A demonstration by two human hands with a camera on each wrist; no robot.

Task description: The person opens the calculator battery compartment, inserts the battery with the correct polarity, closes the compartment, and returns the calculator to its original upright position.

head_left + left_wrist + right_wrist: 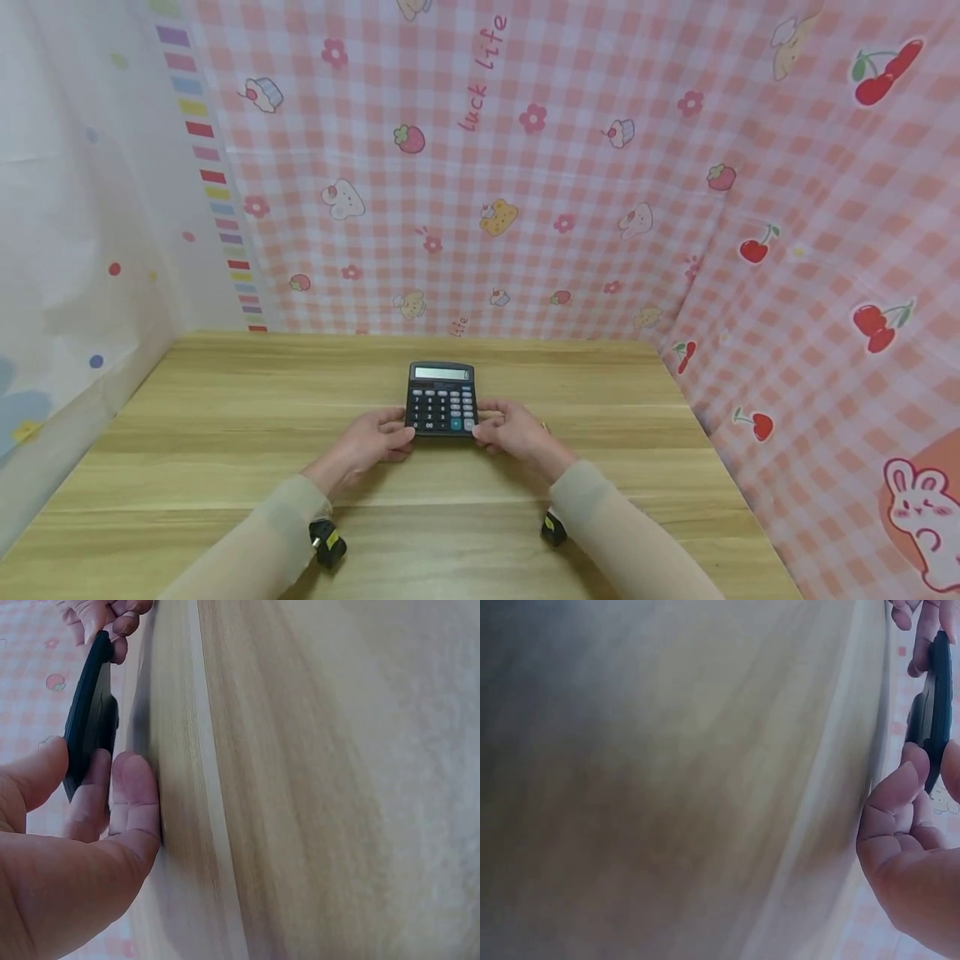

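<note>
A black desktop calculator [441, 398] faces up at the middle of the table, its display at the far end. My left hand [377, 435] pinches its near left corner, thumb on top and fingers beneath. At the near right corner, my right hand [513, 432] grips it the same way. In the left wrist view the calculator [88, 712] shows edge-on, raised off the wood, with the left hand's fingers under it. The right wrist view shows the calculator's edge [943, 697] between the right hand's [911, 832] thumb and curled fingers.
The wooden table [225, 467] runs back to a pink checked cloth [450, 183] with printed fruit and flowers. More cloth hangs on the right [825, 292], and a white sheet [75, 208] on the left. A small black device [327, 543] is strapped at the left wrist.
</note>
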